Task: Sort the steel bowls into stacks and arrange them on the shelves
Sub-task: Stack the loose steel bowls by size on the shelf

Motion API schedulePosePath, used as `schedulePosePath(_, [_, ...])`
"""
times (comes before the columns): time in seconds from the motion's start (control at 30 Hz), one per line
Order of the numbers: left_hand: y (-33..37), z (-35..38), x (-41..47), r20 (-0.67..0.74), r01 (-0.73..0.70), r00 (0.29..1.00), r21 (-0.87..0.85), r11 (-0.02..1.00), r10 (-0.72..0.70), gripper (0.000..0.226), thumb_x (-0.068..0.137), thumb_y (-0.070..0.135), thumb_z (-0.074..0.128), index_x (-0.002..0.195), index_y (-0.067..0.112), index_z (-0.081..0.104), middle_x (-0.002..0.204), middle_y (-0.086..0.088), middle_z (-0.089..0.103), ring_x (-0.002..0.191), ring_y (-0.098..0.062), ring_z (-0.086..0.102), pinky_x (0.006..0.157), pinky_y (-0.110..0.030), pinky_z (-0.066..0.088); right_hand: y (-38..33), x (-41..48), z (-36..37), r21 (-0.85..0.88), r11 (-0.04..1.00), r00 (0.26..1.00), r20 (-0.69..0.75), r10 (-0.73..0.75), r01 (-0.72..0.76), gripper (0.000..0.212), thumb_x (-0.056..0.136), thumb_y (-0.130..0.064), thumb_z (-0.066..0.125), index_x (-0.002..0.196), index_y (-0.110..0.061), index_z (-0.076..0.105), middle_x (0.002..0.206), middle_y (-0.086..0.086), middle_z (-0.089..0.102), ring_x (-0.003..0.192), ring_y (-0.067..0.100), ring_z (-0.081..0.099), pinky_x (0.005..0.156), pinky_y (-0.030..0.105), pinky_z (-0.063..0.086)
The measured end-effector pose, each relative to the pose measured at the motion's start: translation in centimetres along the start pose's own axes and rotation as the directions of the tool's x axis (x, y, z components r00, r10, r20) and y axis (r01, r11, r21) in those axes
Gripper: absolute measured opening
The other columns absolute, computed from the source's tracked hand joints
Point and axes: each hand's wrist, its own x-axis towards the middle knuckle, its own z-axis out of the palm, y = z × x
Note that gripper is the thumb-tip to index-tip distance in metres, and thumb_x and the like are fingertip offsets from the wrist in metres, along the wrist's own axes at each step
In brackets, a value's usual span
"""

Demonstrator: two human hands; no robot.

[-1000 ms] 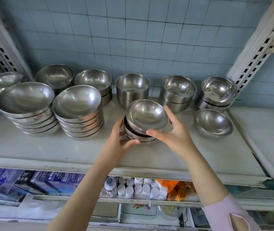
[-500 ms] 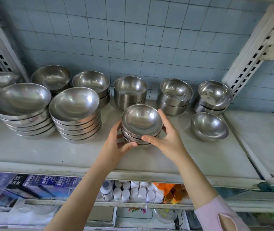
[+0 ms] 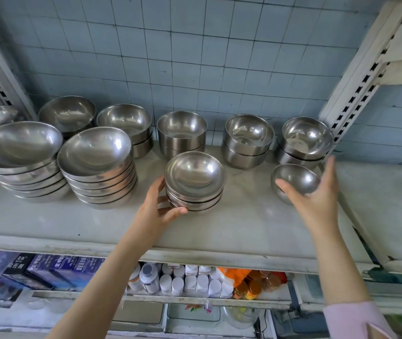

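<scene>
bowl stack is being cupped steady by the left hand; loose bowl is being spanned by the spread right hand for pickup.

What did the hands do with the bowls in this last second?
The right hand settled the tilted top bowl onto the small stack, let go and moved right, spreading open around the lone bowl. The left hand still holds the stack; the other stacks stayed put.
</scene>
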Motion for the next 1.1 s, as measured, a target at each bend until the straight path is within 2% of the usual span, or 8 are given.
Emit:
schedulePosePath(0.17, [-0.1,0.1,0.2,-0.018,0.007,1.000,0.027,1.000,-0.007,0.080,0.075,0.015,0.076,0.142,0.024,0.033,0.123,0.020,0.053,0.097,0.014,0.060,0.078,-0.003,0.045,4.6,0.9,-1.1,-0.039,0.988,0.982,0.114,0.153,-0.150,0.121,0.065,-0.051,0.085,0.158,-0.021,0.014,0.163,0.003,0.024,0.150,0.022,0.024,0.120,0.047,0.026])
schedulePosePath(0.27, [-0.1,0.1,0.2,-0.034,0.004,0.999,0.048,0.999,-0.002,0.077,0.075,0.016,0.076,0.139,0.028,0.035,0.122,0.023,0.056,0.099,0.011,0.061,0.080,-0.006,0.046,5.1,0.5,-0.9,0.012,0.990,0.986,0.098,0.137,-0.139,0.115,0.060,-0.057,0.086,0.153,-0.024,0.027,0.157,0.000,0.037,0.143,0.021,0.037,0.116,0.045,0.034])
schedulePosePath(0.4, [-0.1,0.2,0.1,-0.044,-0.006,0.999,0.076,0.997,0.010,0.073,0.073,0.019,0.076,0.134,0.032,0.037,0.111,0.040,0.057,0.099,0.009,0.061,0.080,-0.007,0.047,5.0,0.3,-0.9,0.023,0.994,0.987,0.121,0.104,-0.107,0.118,0.066,-0.043,0.088,0.157,-0.019,0.018,0.162,-0.001,0.027,0.147,0.018,0.027,0.110,0.025,0.023])
schedulePosePath(0.53, [-0.1,0.2,-0.1,-0.041,-0.003,0.999,0.081,0.997,0.006,0.076,0.070,0.030,0.076,0.136,0.031,0.038,0.113,0.034,0.059,0.100,0.010,0.061,0.081,-0.007,0.047,3.6,-0.4,-1.0,0.037,0.996,0.991,0.108,0.074,-0.078,0.120,0.060,-0.046,0.089,0.156,-0.019,0.022,0.152,-0.001,0.045,0.140,0.020,0.041,0.106,0.027,0.034])
schedulePosePath(0.67, [-0.1,0.1,0.0,-0.045,0.007,0.999,0.082,0.997,-0.003,0.075,0.075,0.021,0.078,0.137,0.030,0.037,0.115,0.029,0.056,0.096,0.014,0.060,0.080,-0.004,0.045,-0.5,-1.8,-0.3,0.185,0.983,0.996,0.084,-0.005,-0.011,0.077,0.062,-0.042,0.089,0.129,-0.033,0.054,0.112,-0.029,0.062,0.111,0.009,0.062,0.097,0.031,0.049])
schedulePosePath(0.8, [-0.3,-0.1,0.1,-0.011,0.018,1.000,0.049,0.999,-0.018,0.079,0.073,0.026,0.080,0.139,0.029,0.037,0.120,0.024,0.059,0.101,0.002,0.063,0.086,-0.013,0.049,-6.5,-2.9,2.5,0.323,0.943,0.969,0.203,-0.144,0.072,0.093,0.054,-0.054,0.087,0.136,-0.033,0.049,0.120,-0.032,0.061,0.114,-0.009,0.058,0.098,0.017,0.047])
schedulePosePath(0.93, [-0.4,-0.1,0.0,0.006,0.028,1.000,0.019,0.999,-0.028,0.093,0.063,0.042,0.080,0.143,0.029,0.034,0.124,0.005,0.062,0.104,-0.007,0.065,0.089,-0.019,0.051,-10.0,-4.7,6.2,0.269,0.955,0.922,0.325,-0.210,0.123,0.102,0.056,-0.040,0.091,0.141,-0.038,0.034,0.110,-0.047,0.046,0.103,-0.031,0.046,0.087,-0.002,0.037])
schedulePosePath(1.1, [-0.7,-0.3,0.2,0.027,0.026,0.999,-0.014,1.000,-0.026,0.094,0.063,0.046,0.081,0.143,0.031,0.033,0.128,0.008,0.061,0.109,-0.011,0.063,0.093,-0.024,0.050,-10.3,-5.7,8.2,0.150,0.977,0.915,0.353,-0.193,0.149,0.116,0.054,-0.045,0.092,0.152,-0.029,0.032,0.132,-0.030,0.047,0.121,-0.014,0.046,0.098,0.002,0.036])
